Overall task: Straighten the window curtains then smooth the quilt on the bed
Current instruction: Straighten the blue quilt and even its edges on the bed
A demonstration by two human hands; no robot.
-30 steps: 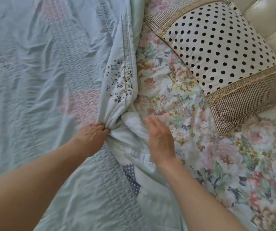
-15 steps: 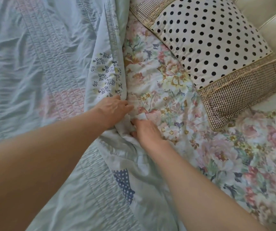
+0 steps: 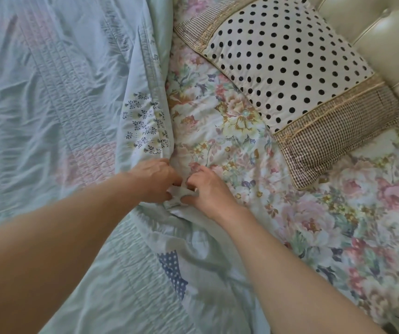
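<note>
A pale blue quilt (image 3: pixel 49 112) with pink patches and a small flower print covers the left of the bed, wrinkled, its top edge bunched near the middle. My left hand (image 3: pixel 156 179) grips that bunched edge from the left. My right hand (image 3: pixel 208 189) pinches the same white fold of quilt from the right, fingers curled. Both hands meet over the fold, almost touching. A blue dotted patch (image 3: pixel 173 273) of the quilt shows below my wrists. No window curtains are in view.
A floral sheet (image 3: pixel 314 225) covers the right side of the bed. A polka-dot pillow (image 3: pixel 278 56) with checked ends lies at the upper right against a cream padded headboard (image 3: pixel 386 39).
Both hands have moved up along the quilt edge and come together. My right hand, flat a second ago, now pinches the fold. The bunched edge lies further toward the pillow.
</note>
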